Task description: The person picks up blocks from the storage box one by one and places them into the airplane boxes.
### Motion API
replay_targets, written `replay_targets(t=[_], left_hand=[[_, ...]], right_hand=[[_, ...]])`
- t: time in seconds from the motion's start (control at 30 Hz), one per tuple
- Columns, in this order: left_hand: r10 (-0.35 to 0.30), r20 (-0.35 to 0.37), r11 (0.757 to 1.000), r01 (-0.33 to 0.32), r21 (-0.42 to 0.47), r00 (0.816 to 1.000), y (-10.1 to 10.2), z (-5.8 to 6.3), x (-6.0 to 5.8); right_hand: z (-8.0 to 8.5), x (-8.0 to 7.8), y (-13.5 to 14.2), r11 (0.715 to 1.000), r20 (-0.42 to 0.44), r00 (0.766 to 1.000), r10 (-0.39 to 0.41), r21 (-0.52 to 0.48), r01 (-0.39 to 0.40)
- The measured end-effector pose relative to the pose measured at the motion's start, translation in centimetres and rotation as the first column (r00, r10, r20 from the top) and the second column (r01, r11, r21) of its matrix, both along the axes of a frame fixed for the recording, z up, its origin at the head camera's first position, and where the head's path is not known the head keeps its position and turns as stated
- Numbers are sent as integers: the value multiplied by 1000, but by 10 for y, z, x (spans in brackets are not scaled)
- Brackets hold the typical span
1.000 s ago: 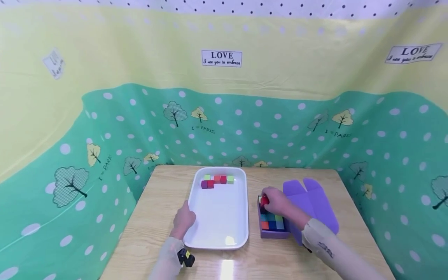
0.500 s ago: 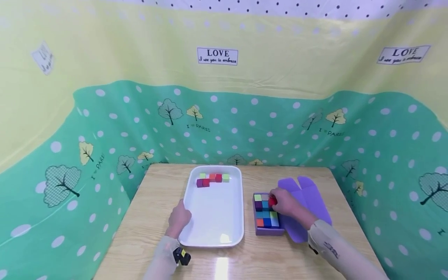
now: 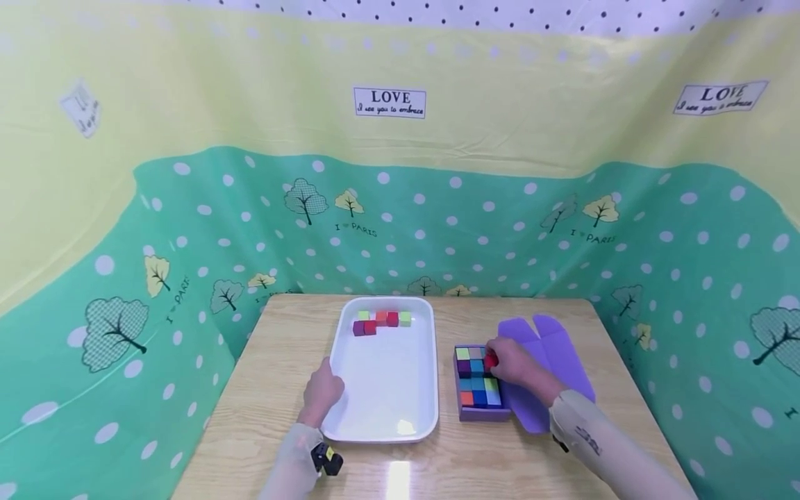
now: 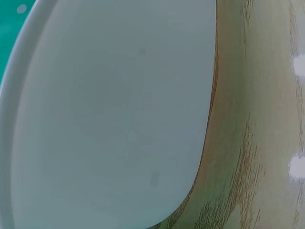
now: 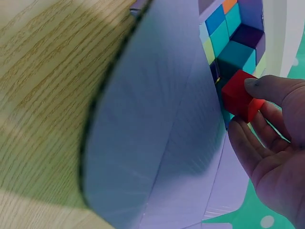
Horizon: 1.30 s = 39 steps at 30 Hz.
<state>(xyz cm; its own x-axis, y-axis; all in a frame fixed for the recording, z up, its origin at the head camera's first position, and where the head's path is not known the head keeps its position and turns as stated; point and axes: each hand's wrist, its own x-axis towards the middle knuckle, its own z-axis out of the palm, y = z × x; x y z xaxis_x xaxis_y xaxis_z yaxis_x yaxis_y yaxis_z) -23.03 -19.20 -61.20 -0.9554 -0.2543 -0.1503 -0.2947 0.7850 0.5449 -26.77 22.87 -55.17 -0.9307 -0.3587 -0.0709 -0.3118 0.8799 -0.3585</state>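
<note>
My right hand (image 3: 515, 362) pinches a red cube (image 5: 240, 95) between thumb and fingers, at the right side of the box (image 3: 484, 414). Several coloured cubes sit in rows inside this purple box, among them an orange one (image 3: 467, 398) and a light green one (image 3: 462, 353). My left hand (image 3: 323, 392) grips the left rim of a white tray (image 3: 384, 396), thumb over the edge; the left wrist view has only tray and table. At the tray's far end lie several cubes, including a purple one (image 3: 359, 328) and a light green one (image 3: 405, 319).
The box's purple lid (image 3: 556, 354) lies folded open to the right, under my right forearm. Both box and tray stand on a wooden table (image 3: 262, 389). A patterned curtain (image 3: 400, 222) encloses the table at the back and sides.
My right hand has carried the red cube from the left side of the box across to its right side. The left hand stays at the tray's rim. The head view has shifted slightly.
</note>
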Motion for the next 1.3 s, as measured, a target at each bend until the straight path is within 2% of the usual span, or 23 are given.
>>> replay_targets(t=[0.37, 0.7, 0.9, 1.1, 1.3], left_hand=[[6, 7, 999, -7, 32, 1000, -1, 1, 0], [6, -9, 1000, -6, 20, 1000, -2, -2, -2], [-2, 5, 1000, 2, -8, 1000, -4, -10, -4], [13, 15, 1000, -14, 8, 1000, -3, -7, -3], [13, 12, 1000, -13, 0, 1000, -3, -8, -4]], right_hand=[[-10, -3, 2, 999, -36, 999, 28, 46, -26], [-13, -2, -1, 998, -12, 1000, 14, 61, -13], [-17, -3, 0, 998, -11, 1000, 27, 49, -27], [-21, -4, 0, 1000, -29, 999, 20, 21, -20], [-21, -4, 2, 999, -6, 999, 38, 21, -37]])
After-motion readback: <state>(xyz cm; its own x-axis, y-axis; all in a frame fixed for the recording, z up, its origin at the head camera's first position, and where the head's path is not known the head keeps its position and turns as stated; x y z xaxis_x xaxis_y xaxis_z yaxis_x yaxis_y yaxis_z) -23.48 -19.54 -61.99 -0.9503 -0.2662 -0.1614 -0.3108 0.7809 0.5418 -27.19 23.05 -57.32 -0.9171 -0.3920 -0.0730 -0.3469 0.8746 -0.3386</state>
